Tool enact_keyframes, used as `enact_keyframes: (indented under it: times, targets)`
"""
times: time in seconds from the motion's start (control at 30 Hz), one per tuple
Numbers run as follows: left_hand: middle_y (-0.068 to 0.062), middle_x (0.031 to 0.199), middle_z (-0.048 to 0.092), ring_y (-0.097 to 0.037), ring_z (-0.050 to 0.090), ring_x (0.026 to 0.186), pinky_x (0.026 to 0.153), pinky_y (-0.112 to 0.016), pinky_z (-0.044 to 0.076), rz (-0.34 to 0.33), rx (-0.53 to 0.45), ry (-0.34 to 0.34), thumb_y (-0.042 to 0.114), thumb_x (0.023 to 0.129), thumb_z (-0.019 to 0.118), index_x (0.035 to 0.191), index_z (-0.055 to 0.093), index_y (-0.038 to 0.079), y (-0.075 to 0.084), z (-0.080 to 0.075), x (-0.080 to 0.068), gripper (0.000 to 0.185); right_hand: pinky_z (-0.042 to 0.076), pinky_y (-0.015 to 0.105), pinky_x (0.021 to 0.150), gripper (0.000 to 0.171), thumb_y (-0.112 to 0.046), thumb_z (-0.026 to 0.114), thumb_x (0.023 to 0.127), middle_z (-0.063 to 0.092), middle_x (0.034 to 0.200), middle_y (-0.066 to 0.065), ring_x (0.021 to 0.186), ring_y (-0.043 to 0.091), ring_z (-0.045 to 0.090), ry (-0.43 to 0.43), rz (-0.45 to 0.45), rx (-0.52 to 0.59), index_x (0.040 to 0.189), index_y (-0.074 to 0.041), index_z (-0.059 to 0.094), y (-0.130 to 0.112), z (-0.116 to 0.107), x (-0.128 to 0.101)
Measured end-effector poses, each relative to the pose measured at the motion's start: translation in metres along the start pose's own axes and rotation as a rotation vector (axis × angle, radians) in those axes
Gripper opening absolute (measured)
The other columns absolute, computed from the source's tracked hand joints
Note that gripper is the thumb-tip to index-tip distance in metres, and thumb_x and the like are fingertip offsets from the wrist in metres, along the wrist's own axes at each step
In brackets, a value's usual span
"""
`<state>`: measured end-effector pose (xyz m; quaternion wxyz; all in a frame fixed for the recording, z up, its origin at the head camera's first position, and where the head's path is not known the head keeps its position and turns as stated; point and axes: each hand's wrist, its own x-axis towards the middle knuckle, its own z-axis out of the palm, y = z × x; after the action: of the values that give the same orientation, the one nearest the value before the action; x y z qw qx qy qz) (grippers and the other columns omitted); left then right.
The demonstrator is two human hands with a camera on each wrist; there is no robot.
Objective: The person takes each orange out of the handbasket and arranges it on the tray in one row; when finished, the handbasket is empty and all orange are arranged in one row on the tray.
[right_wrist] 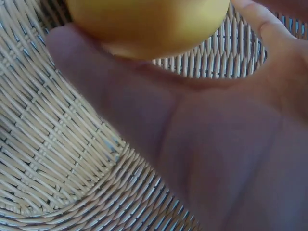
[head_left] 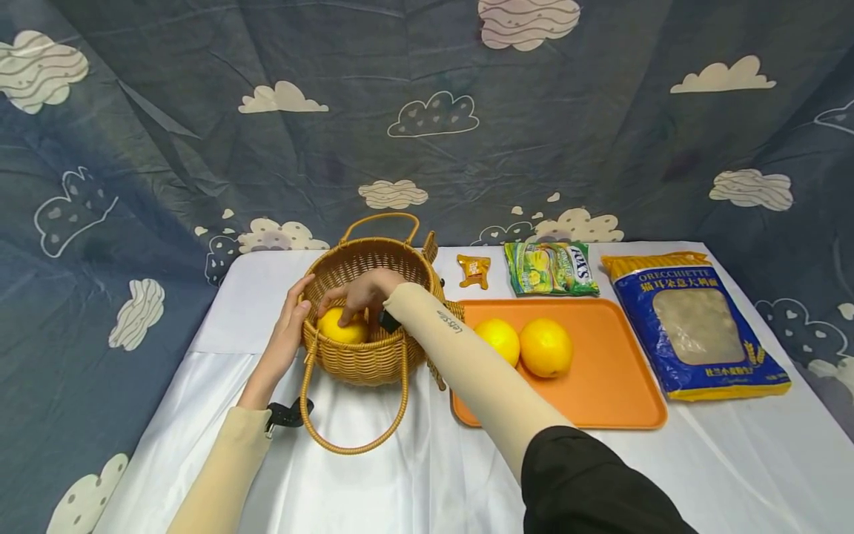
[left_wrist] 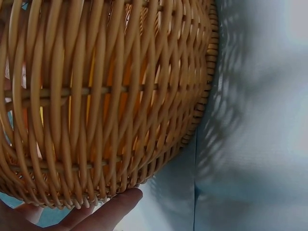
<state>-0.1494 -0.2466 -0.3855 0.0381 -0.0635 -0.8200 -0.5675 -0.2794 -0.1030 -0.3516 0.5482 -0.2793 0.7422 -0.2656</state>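
step: my right hand (head_left: 363, 291) lowering a lemon (head_left: 342, 327) into the basket (head_left: 373, 362) — fingers wrapped round it | left hand (head_left: 288, 326) flat against the wall, open | next: I'd guess let go, lift clear — wrist view's blurry

A makeshift staged set: a cloud-print cloth backdrop (head_left: 427, 111) hangs behind a white-draped table (head_left: 734, 460).

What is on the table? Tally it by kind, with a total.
Oranges: 3, one in the basket under the right hand, two on the tray
Wicker basket: 1
Orange tray: 1
Food packets: 3
Total: 8
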Motion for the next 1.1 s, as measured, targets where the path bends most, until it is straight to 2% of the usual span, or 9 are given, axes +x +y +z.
enact_keyframes:
  times: [0.2, 0.4, 0.5, 0.63, 0.73, 0.8, 0.87, 0.97, 1.1]
  targets:
    - [-0.022, 0.155, 0.011, -0.042, 0.013, 0.139, 0.106, -0.063, 0.013, 0.015, 0.013, -0.001, 0.019, 0.1, 0.025, 0.151, 0.017, 0.004, 0.002, 0.001, 0.001, 0.053, 0.045, 0.048, 0.092, 0.043, -0.005, 0.05, 0.098, 0.022, 0.151, 0.01, 0.126, 0.035, 0.039, 0.05, -0.031, 0.019, 0.138, -0.019, 0.045, 0.005, -0.01, -0.013]
    - [-0.021, 0.155, 0.013, -0.04, 0.013, 0.139, 0.108, -0.06, 0.012, 0.018, 0.036, 0.009, 0.017, 0.101, 0.025, 0.151, 0.018, 0.004, 0.004, 0.001, 0.001, 0.052, 0.046, 0.05, 0.091, 0.041, -0.014, 0.055, 0.097, 0.024, 0.148, 0.007, 0.119, 0.03, 0.043, 0.101, -0.15, 0.082, 0.137, -0.018, 0.044, 0.013, -0.029, -0.041]
    - [-0.021, 0.155, 0.013, -0.039, 0.012, 0.14, 0.108, -0.06, 0.011, 0.026, 0.044, 0.013, 0.017, 0.101, 0.025, 0.151, 0.018, 0.004, 0.004, 0.001, 0.001, 0.052, 0.048, 0.047, 0.088, 0.041, -0.016, 0.055, 0.098, 0.028, 0.143, 0.006, 0.108, 0.026, 0.049, 0.113, -0.225, 0.08, 0.137, -0.018, 0.042, 0.019, -0.037, -0.057]
    - [-0.022, 0.154, 0.013, -0.039, 0.011, 0.14, 0.107, -0.062, 0.011, 0.029, 0.044, 0.015, 0.018, 0.101, 0.026, 0.151, 0.018, 0.004, 0.003, 0.002, 0.0, 0.053, 0.05, 0.037, 0.073, 0.042, -0.018, 0.05, 0.1, 0.031, 0.138, 0.006, 0.08, 0.024, 0.051, 0.111, -0.338, 0.073, 0.14, -0.019, 0.037, 0.03, -0.046, -0.079]
    - [-0.022, 0.154, 0.013, -0.04, 0.012, 0.14, 0.106, -0.063, 0.012, 0.031, 0.036, 0.017, 0.017, 0.101, 0.026, 0.151, 0.018, 0.003, 0.003, 0.002, -0.001, 0.053, 0.048, 0.033, 0.067, 0.047, -0.019, 0.048, 0.101, 0.027, 0.143, 0.004, 0.074, 0.025, 0.049, 0.122, -0.422, 0.091, 0.145, -0.022, 0.032, 0.038, -0.049, -0.097]
    - [-0.023, 0.154, 0.013, -0.041, 0.013, 0.139, 0.106, -0.063, 0.013, 0.033, 0.033, 0.017, 0.018, 0.101, 0.026, 0.151, 0.018, 0.003, 0.004, 0.002, -0.001, 0.053, 0.05, 0.037, 0.072, 0.051, -0.021, 0.048, 0.101, 0.023, 0.146, 0.002, 0.081, 0.026, 0.053, 0.142, -0.464, 0.111, 0.149, -0.025, 0.029, 0.043, -0.05, -0.11]
    - [-0.023, 0.154, 0.014, -0.042, 0.014, 0.139, 0.106, -0.064, 0.014, 0.033, 0.026, 0.017, 0.018, 0.101, 0.026, 0.151, 0.018, 0.003, 0.004, 0.002, -0.001, 0.052, 0.049, 0.044, 0.082, 0.054, -0.02, 0.048, 0.101, 0.02, 0.148, 0.002, 0.097, 0.028, 0.055, 0.158, -0.506, 0.142, 0.151, -0.026, 0.026, 0.05, -0.05, -0.122]
    - [-0.023, 0.154, 0.013, -0.043, 0.015, 0.138, 0.105, -0.064, 0.015, 0.031, 0.019, 0.012, 0.019, 0.101, 0.026, 0.15, 0.018, 0.002, 0.005, 0.002, -0.002, 0.053, 0.045, 0.054, 0.089, 0.055, -0.019, 0.049, 0.1, 0.025, 0.145, 0.007, 0.11, 0.033, 0.053, 0.208, -0.538, 0.191, 0.15, -0.027, 0.027, 0.06, -0.05, -0.138]
    - [-0.023, 0.154, 0.011, -0.043, 0.014, 0.138, 0.105, -0.063, 0.014, 0.029, -0.001, 0.006, 0.018, 0.102, 0.025, 0.15, 0.017, 0.002, 0.003, 0.002, -0.001, 0.052, 0.05, 0.049, 0.082, 0.053, -0.018, 0.051, 0.098, 0.036, 0.136, 0.015, 0.104, 0.036, 0.055, 0.313, -0.542, 0.225, 0.145, -0.027, 0.029, 0.079, -0.049, -0.157]
